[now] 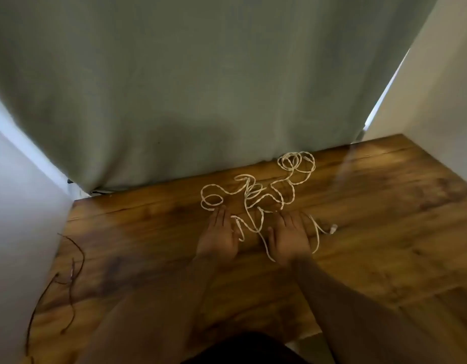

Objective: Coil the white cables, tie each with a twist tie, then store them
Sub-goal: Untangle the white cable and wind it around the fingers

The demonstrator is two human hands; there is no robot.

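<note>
Two hands reach up from the bottom of the frame over a wooden table [385,211], with one loose tangle of white cables [256,195] at centre, how many cables it holds unclear, and thin brown twist ties [72,274] at lower left, too blurred to count. The left hand [218,237] and right hand [289,237] lie side by side, palms up. Both have fingers straight and gripping nothing, their fingertips at the tangle's near strands, with strands running beside and between them.

Wooden table [385,219] bears tangled white cables [256,195].

wooden table [385,219] | grey-green curtain [201,88] behind | white walls [17,193] both sides
</note>
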